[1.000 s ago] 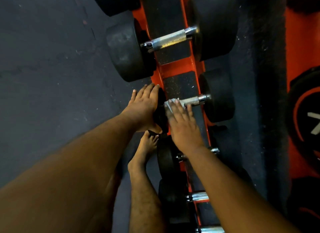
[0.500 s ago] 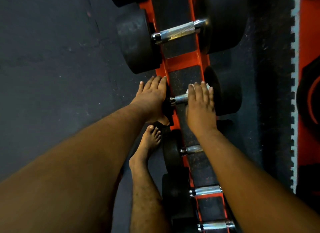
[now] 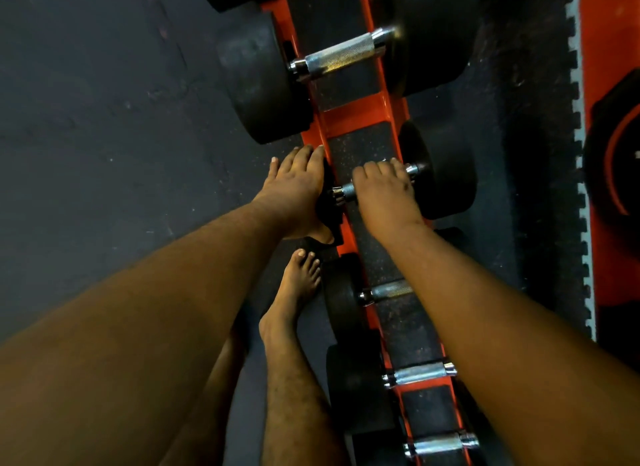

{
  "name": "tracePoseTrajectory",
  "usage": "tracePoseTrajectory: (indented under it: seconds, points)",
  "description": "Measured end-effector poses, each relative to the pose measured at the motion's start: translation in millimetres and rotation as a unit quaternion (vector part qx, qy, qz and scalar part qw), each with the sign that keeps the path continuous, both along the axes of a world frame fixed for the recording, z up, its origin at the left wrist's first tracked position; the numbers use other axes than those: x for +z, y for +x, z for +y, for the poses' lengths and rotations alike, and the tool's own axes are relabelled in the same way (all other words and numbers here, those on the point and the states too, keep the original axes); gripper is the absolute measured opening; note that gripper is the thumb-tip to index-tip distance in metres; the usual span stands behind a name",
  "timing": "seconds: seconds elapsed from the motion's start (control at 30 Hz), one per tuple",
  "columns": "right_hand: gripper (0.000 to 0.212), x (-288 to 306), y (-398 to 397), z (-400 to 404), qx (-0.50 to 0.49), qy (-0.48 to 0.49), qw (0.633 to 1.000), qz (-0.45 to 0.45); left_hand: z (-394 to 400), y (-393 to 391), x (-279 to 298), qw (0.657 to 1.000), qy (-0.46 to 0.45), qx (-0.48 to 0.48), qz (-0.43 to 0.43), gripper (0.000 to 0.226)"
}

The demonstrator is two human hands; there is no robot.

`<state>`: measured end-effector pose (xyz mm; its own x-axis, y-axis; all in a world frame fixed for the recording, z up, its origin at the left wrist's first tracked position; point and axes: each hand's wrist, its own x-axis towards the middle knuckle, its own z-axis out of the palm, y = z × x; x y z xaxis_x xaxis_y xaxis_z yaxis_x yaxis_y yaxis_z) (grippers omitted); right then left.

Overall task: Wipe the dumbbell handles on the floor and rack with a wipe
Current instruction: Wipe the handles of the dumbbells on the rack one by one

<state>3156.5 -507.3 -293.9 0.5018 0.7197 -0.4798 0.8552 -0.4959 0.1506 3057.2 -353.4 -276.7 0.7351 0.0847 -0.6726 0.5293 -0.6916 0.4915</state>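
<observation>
Dark rubber floor (image 3: 104, 119) fills the left side, with an orange rack (image 3: 356, 119) running up the middle, its top and bottom cut off by the frame. Big dumbbell (image 3: 343, 55) sits at the top of the rack, its far head mostly lost in shadow. Below it is the smaller dumbbell (image 3: 446, 174) being worked on. Left hand (image 3: 294, 191) lies flat, fingers straight, over its near head, so that head is pretty much hidden. Right hand (image 3: 384, 191) is curled over the handle, only the chrome ends poking out. The wipe isn't visible, so can't tell if it's under that palm. Three more handles lower down are partly covered by the right forearm. A bare foot (image 3: 298, 285) stands beside the rack.
</observation>
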Motion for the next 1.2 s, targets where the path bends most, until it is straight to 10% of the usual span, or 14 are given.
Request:
tracePoseTrajectory:
  seconds: [0.23, 0.87, 1.07, 1.2]
  points:
    - [0.082, -5, -20, -59, 0.106, 0.019, 0.994, -0.001, 1, 0, -2, 1.0, -0.009, 0.004, 0.002, 0.157]
    - [0.03, -5, -5, 32, 0.056, -0.036, 0.993, 0.093, 1, 5, 5, 1.0, -0.008, 0.001, 0.02, 0.157]
    - [0.075, 9, -5, -48, 0.007, -0.009, 1.0, -0.026, -1, 1, -1, 1.0, -0.01, 0.004, 0.009, 0.157]
    - [0.066, 3, -23, -20, -0.006, 0.021, 1.0, -0.003, 0, 3, 2, 1.0, -0.007, 0.004, 0.012, 0.157]
